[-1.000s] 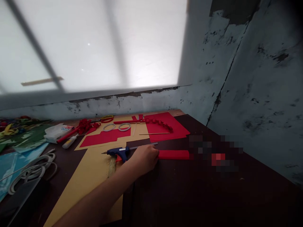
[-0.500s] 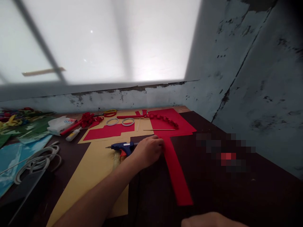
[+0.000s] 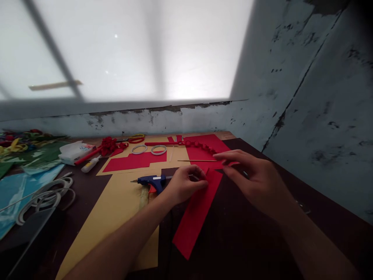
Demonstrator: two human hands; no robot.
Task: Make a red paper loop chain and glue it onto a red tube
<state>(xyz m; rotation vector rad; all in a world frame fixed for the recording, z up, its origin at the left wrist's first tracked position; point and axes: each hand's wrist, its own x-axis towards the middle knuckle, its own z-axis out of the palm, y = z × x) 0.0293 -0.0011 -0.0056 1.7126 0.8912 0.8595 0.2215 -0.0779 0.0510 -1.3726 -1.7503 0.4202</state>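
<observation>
My left hand (image 3: 188, 182) pinches the upper end of a long red paper strip (image 3: 195, 217), which slants down to the left over the dark table. To its right, my right hand (image 3: 247, 171) has thumb and forefinger at the near-right end of a thin wooden stick (image 3: 195, 160); whether they grip it is hard to tell. Beyond the hands, a curled red paper chain (image 3: 201, 146) lies on red sheets (image 3: 215, 140). A blue glue gun (image 3: 151, 181) rests just left of my left hand.
Yellow paper (image 3: 116, 210) covers the left-centre table. Two white rings (image 3: 158, 149), scissors (image 3: 136, 138), a glue bottle (image 3: 91, 165) and a red paper flower (image 3: 109, 146) lie farther back. A coiled white cable (image 3: 43, 198) is at left.
My right hand has come up from the bottom edge to the stick's end. The red strip has swung, its lower end moving left. My left hand has turned, its fingers now showing.
</observation>
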